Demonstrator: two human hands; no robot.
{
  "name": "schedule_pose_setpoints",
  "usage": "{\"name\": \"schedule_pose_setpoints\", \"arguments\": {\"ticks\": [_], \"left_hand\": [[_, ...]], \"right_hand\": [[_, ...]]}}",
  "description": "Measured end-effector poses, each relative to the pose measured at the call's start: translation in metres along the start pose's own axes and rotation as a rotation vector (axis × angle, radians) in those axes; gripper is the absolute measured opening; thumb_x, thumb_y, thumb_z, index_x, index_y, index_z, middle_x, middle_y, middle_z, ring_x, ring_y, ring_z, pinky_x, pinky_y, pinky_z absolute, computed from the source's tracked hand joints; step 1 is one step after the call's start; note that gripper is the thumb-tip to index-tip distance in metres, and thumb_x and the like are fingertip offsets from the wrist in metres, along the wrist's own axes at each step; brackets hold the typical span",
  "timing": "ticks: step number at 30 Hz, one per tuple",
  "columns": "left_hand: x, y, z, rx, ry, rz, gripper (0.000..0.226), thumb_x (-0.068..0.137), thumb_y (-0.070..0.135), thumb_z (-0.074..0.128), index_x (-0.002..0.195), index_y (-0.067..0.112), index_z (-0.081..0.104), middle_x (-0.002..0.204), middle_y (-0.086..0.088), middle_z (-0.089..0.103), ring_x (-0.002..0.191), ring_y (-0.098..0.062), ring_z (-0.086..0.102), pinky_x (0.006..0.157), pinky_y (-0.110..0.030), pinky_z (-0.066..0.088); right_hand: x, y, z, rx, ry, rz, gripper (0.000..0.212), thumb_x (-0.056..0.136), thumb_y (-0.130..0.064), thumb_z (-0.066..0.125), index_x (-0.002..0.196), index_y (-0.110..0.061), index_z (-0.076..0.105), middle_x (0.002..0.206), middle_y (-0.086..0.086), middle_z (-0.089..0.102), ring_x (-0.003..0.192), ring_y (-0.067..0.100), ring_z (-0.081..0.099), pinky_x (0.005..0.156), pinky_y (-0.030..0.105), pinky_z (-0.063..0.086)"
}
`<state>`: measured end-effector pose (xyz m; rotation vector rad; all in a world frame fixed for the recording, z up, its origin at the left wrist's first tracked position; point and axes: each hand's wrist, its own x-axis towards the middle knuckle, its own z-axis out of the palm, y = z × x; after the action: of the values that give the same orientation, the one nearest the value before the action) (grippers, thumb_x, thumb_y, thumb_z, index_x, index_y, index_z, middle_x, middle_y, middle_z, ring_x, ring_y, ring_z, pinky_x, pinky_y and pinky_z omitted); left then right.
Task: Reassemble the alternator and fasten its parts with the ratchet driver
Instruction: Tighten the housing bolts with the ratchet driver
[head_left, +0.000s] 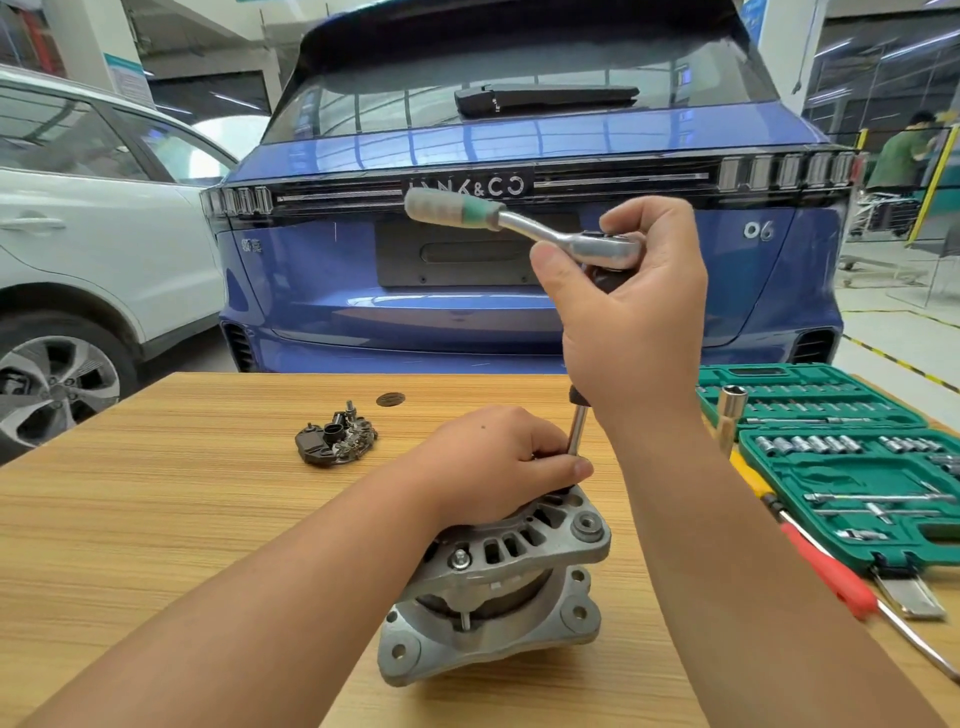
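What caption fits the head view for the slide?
Right hand turns ratchet driver on a long extension while left hand steadies it atop the alternator on a wooden table.

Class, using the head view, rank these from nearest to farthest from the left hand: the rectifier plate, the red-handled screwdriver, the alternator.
1. alternator, directly under the left hand.
2. rectifier plate, to its left on the table.
3. red-handled screwdriver, far right beside the socket case.

Alternator (498, 582): cast metal housing, dull grey, slightly grainy.
Ratchet driver (524, 226): polished metal head and shank; grip of matt green and pale plastic.
Worktop (182, 519): wood-grain surface, smooth, light streaks.
Socket case (852, 467): green moulded plastic, at the right edge.
Screwdriver (831, 566): glossy red handle.
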<state>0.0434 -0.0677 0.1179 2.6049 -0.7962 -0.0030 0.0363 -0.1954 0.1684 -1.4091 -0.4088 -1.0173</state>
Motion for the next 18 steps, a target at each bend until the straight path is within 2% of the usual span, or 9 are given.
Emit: {"name": "schedule_pose_setpoints", "arguments": {"ticks": [2, 5, 8, 10, 14, 16, 18], "left_hand": [[0.000, 0.000, 0.000, -0.009, 0.003, -0.007, 0.046, 0.101, 0.052, 0.054, 0.077, 0.013, 0.060, 0.062, 0.002, 0.050, 0.054, -0.010, 0.040, 0.057, -0.033, 0.033], [-0.001, 0.000, -0.001, 0.010, 0.007, -0.024, 0.047, 0.101, 0.052, 0.055, 0.069, 0.018, 0.054, 0.060, 0.005, 0.049, 0.055, -0.010, 0.041, 0.056, -0.033, 0.032], [0.000, 0.000, -0.001, 0.009, 0.017, -0.034, 0.048, 0.100, 0.054, 0.056, 0.065, 0.021, 0.052, 0.057, 0.008, 0.048, 0.055, -0.008, 0.044, 0.054, -0.032, 0.032], [0.001, -0.001, 0.000, 0.000, 0.016, -0.032, 0.048, 0.100, 0.055, 0.056, 0.066, 0.021, 0.054, 0.056, 0.009, 0.049, 0.055, -0.006, 0.045, 0.054, -0.031, 0.033], [0.001, -0.003, 0.000, -0.023, 0.012, -0.032, 0.045, 0.099, 0.055, 0.057, 0.070, 0.021, 0.060, 0.059, 0.008, 0.052, 0.056, -0.007, 0.046, 0.056, -0.031, 0.037], [0.001, -0.004, 0.000, -0.025, 0.010, -0.032, 0.042, 0.098, 0.055, 0.058, 0.071, 0.024, 0.061, 0.060, 0.007, 0.054, 0.055, -0.006, 0.047, 0.056, -0.031, 0.038], [0.002, -0.004, 0.001, -0.024, 0.003, -0.026, 0.041, 0.099, 0.056, 0.057, 0.075, 0.023, 0.063, 0.062, 0.006, 0.056, 0.055, -0.006, 0.047, 0.057, -0.031, 0.039]], "right_hand": [[0.003, -0.003, -0.003, 0.152, -0.094, 0.158, 0.026, 0.090, -0.021, 0.074, 0.105, -0.022, 0.052, 0.071, -0.010, 0.062, 0.059, 0.000, 0.053, 0.058, 0.017, 0.044], [0.009, -0.005, -0.009, 0.499, -0.350, 0.504, 0.020, 0.095, -0.034, 0.060, 0.107, -0.018, 0.056, 0.078, 0.004, 0.070, 0.061, 0.016, 0.056, 0.060, 0.029, 0.043], [0.019, -0.004, -0.017, 0.659, -0.482, 0.732, 0.024, 0.100, -0.038, 0.048, 0.108, -0.017, 0.056, 0.084, 0.009, 0.072, 0.061, 0.017, 0.057, 0.063, 0.031, 0.039], [0.023, -0.003, -0.020, 0.710, -0.521, 0.804, 0.027, 0.099, -0.038, 0.045, 0.116, -0.018, 0.052, 0.088, 0.008, 0.073, 0.062, 0.015, 0.058, 0.065, 0.031, 0.038], [0.023, -0.002, -0.024, 0.812, -0.617, 0.845, 0.044, 0.087, -0.035, 0.054, 0.123, -0.010, 0.053, 0.099, 0.003, 0.071, 0.072, 0.012, 0.060, 0.071, 0.029, 0.035], [0.023, -0.002, -0.024, 0.867, -0.594, 0.839, 0.036, 0.085, -0.029, 0.058, 0.116, -0.011, 0.056, 0.093, -0.001, 0.066, 0.075, 0.011, 0.057, 0.071, 0.027, 0.036], [0.023, -0.003, -0.024, 0.905, -0.487, 0.789, 0.026, 0.081, -0.020, 0.062, 0.107, -0.016, 0.057, 0.082, -0.004, 0.062, 0.069, 0.010, 0.055, 0.067, 0.026, 0.042]]}}
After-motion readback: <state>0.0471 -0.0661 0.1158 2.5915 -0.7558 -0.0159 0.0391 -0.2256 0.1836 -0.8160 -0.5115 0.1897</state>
